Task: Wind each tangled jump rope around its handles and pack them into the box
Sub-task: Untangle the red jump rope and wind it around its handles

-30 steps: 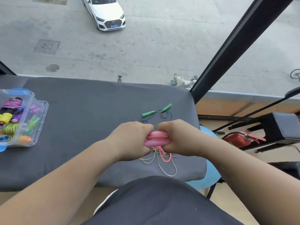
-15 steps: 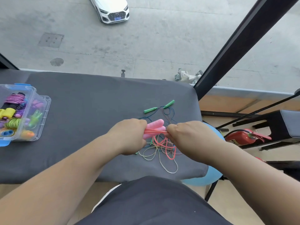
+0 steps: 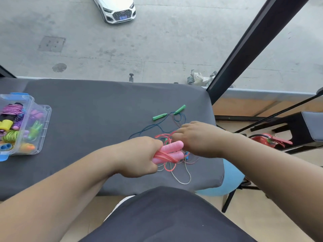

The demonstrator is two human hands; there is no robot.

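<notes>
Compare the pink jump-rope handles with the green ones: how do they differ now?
The pink handles sit side by side in the grip of the left hand; the green handles lie apart on the grey table cover. The pink handles have pink cord crossing them; the green handles are bare, their blue cord loose. Pink looks thicker than green. Both are outside the box.
</notes>
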